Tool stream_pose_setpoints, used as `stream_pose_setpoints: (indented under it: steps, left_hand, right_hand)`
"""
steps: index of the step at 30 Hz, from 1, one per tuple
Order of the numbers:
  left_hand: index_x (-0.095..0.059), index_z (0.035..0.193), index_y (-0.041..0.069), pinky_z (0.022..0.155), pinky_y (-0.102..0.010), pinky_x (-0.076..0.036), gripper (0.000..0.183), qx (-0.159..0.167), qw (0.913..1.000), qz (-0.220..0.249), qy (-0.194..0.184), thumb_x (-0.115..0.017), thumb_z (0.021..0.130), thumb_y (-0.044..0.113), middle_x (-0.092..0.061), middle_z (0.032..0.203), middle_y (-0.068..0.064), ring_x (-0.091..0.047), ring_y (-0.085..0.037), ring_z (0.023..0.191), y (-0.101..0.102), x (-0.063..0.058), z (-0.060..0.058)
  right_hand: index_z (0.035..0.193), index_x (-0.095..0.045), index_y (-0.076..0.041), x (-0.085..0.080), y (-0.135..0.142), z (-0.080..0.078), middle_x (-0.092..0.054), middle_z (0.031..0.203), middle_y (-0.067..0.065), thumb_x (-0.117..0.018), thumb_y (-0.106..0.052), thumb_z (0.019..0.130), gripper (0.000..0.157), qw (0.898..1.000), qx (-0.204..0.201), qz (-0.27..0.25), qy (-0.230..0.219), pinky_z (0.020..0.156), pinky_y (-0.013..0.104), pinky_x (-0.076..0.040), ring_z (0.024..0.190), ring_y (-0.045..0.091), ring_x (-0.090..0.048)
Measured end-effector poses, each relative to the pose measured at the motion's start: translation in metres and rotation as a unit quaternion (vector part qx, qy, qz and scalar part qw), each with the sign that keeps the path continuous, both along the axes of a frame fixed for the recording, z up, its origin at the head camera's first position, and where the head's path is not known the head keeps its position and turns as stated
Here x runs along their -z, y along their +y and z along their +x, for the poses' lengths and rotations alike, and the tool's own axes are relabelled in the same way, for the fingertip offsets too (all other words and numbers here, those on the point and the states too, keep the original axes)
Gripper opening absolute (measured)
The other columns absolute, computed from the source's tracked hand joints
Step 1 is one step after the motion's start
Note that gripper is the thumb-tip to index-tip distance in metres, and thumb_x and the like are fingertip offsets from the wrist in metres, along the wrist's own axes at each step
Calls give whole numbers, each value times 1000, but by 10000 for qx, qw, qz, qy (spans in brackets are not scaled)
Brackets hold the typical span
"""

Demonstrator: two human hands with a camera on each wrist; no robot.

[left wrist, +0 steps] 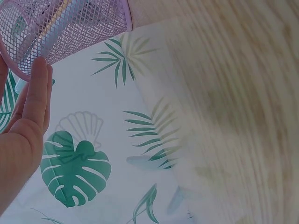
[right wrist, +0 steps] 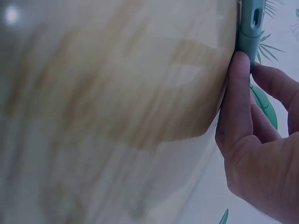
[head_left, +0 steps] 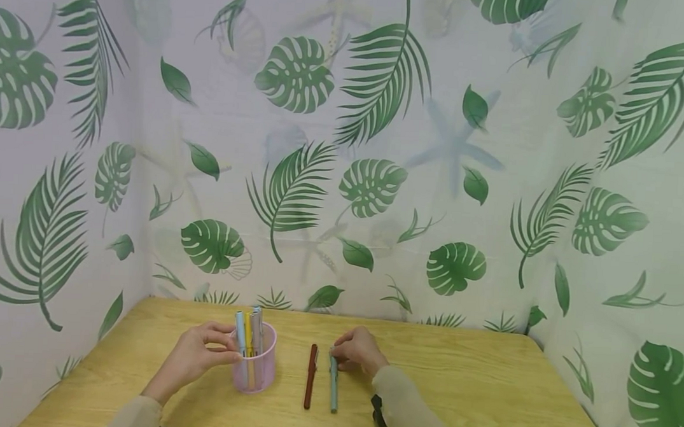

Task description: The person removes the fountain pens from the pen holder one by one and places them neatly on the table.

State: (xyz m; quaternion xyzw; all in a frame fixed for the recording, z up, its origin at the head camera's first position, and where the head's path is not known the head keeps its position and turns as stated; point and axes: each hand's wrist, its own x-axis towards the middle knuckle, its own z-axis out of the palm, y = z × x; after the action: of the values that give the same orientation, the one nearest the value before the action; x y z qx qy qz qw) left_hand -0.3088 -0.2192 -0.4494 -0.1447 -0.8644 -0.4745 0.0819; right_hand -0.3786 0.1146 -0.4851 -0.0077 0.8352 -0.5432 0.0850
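In the head view, a pink mesh pen cup (head_left: 265, 377) stands upright on the table, holding several pens (head_left: 249, 334) in light blue, yellow and grey. My left hand (head_left: 193, 357) grips it from the left, thumb in front and fingers behind near the rim. The left wrist view shows fingertips against the mesh cup (left wrist: 100, 28). To the right, a teal pen (head_left: 334, 393) lies on the tabletop, and my right hand (head_left: 361, 350) pinches its far end. In the right wrist view, thumb and finger hold the teal pen (right wrist: 250, 35) by its end.
A dark red pen (head_left: 310, 379) lies between the cup and the teal pen, roughly parallel to the latter. The wood-grain table (head_left: 472, 378) meets leaf-patterned sheets (head_left: 374, 259) at the back and on both sides.
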Motion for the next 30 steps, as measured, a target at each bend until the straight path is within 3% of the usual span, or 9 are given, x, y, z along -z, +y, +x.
stream_pose_setpoints:
  steps: [22,30]
  left_hand:
    - [-72,76,12,84,-29,-62,17,-52,9999,94,-68,-86,74,21,-63,127,-17,-57,-41,120,1,-1,0]
    - [-72,76,11,81,-30,-63,18,-76,9998,111,-115,-86,74,22,-63,126,-17,-64,-36,111,0,-1,0]
  right_hand:
    - [106,-67,10,4,8,-4,-69,85,12,-72,-1,85,24,9989,-104,-408,-226,63,31,-64,69,15,-67]
    - [111,-65,9,5,17,-5,-70,96,14,-71,-5,87,29,9974,-47,-677,-222,69,31,-64,78,15,-66]
